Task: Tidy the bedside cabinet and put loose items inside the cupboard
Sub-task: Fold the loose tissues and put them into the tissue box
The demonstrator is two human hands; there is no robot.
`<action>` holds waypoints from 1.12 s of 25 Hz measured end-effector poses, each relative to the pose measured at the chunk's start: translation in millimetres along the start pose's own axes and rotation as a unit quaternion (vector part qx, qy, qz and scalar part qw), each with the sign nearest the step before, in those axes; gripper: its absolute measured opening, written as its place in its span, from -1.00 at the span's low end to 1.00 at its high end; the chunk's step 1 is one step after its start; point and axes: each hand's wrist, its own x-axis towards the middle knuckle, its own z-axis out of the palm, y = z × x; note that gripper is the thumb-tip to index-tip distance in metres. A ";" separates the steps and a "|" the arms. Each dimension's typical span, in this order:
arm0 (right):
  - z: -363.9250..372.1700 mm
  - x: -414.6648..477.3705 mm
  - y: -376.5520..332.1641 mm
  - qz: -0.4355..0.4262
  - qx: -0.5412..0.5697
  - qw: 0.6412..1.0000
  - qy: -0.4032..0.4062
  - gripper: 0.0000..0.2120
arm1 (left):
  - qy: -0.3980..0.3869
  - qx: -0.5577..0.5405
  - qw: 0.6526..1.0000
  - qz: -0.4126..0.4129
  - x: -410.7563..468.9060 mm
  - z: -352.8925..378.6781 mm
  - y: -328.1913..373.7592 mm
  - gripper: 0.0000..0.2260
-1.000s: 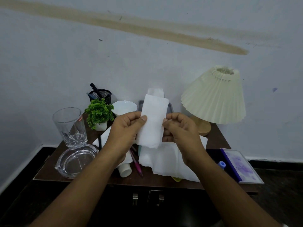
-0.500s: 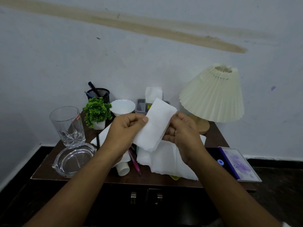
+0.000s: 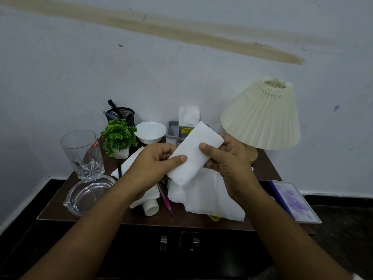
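Both hands hold a folded white tissue [image 3: 194, 153] above the dark wooden bedside cabinet [image 3: 60, 201]. My left hand [image 3: 153, 164] pinches its lower left end, thumb on top. My right hand [image 3: 226, 158] grips its upper right end. The tissue is tilted, its top leaning right. Under the hands lie crumpled white tissues [image 3: 205, 197], a pink pen [image 3: 166, 201] and a small white tube [image 3: 151, 207]. The cupboard doors [image 3: 177, 242] below are closed, with two metal handles.
On the cabinet stand a tall glass [image 3: 82, 152], a glass ashtray [image 3: 86, 195], a small green plant [image 3: 119, 137], a black mesh pen holder [image 3: 121, 115], a white bowl [image 3: 150, 132], a grey tissue organiser [image 3: 177, 131], a pleated cream lamp [image 3: 262, 116] and a purple notebook [image 3: 292, 201].
The folded tissue has tilted from upright to leaning right. Both hands shifted slightly, with my right thumb now on the tissue's face.
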 end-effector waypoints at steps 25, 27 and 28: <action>1.3 -8.5 5.5 -0.026 -0.270 0.940 -0.208 -0.74 | 0.040 -0.042 0.998 0.009 -3.0 6.7 4.3 -0.87; 1.2 -7.9 7.6 -0.026 -0.279 0.936 -0.212 -0.72 | 0.058 -0.044 0.997 0.010 -2.0 6.7 5.0 -0.88; 0.4 -7.9 7.6 -0.024 -0.286 0.934 -0.213 -0.72 | 0.071 -0.051 0.996 0.008 -1.4 5.0 5.3 -0.88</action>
